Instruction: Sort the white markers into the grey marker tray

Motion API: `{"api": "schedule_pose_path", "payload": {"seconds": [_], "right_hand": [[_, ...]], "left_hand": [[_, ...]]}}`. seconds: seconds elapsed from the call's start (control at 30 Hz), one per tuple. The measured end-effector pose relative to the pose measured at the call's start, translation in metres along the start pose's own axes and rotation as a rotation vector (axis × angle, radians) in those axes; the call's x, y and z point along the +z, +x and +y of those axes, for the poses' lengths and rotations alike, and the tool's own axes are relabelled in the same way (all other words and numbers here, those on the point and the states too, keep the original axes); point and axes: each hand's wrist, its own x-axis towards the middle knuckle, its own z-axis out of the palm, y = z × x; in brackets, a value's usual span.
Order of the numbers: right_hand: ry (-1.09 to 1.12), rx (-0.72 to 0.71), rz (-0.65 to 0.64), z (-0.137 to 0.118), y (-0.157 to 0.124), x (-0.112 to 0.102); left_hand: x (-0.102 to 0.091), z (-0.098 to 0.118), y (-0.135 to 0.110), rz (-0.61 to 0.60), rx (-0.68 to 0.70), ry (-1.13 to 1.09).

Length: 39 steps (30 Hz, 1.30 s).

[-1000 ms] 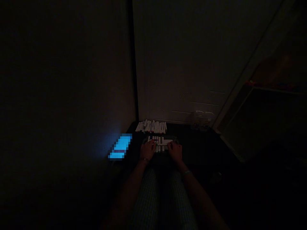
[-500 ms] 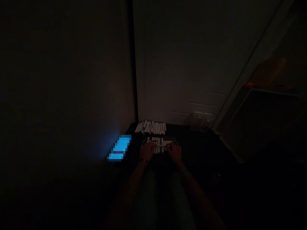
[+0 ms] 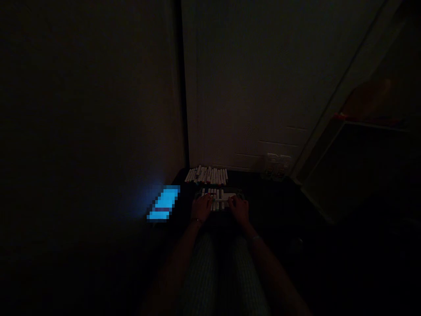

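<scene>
Legs: the person's own legs (image 3: 223, 272), in pale ribbed cloth, stretch away from the camera along a dark floor.
Left hand: the left hand (image 3: 202, 207) is down on the near left end of the marker case (image 3: 221, 198), fingers resting on the pale barrels. It's too dark to tell whether they're spread or gripping one.
Right hand: the right hand (image 3: 240, 208) is on the case's near right end, fingertips at a pale crosswise marker (image 3: 229, 195). Whether they're pinching it, I cannot tell.
Marker case: it sits just beyond the knees, between the two hands. Its long axis runs left to right, and the markers in it point near to far.
Writing: nothing readable in this gloom.
Glowing screen: a blue glowing screen (image 3: 163, 203) lies on the floor left of the left hand, apart from it.
Loose markers: a row of white markers (image 3: 207, 175) lies beyond the case, side by side, each pointing towards the far wall (image 3: 250, 87).
Clear container: a clear container (image 3: 275, 165) stands far right, against that wall.
</scene>
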Motion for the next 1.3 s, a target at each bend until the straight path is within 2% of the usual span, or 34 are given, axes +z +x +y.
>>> {"api": "schedule_pose_path", "payload": {"seconds": [0.87,1.3], "right_hand": [[0.000,0.004,-0.007,0.0034,0.0015,0.0043],[-0.025,0.020,-0.022,0.0011,0.0006,0.0011]], "left_hand": [[-0.0058,0.0035,-0.0002,-0.042,-0.028,-0.005],[-0.0009,0.0004,0.0001,-0.013,0.004,-0.005]]}}
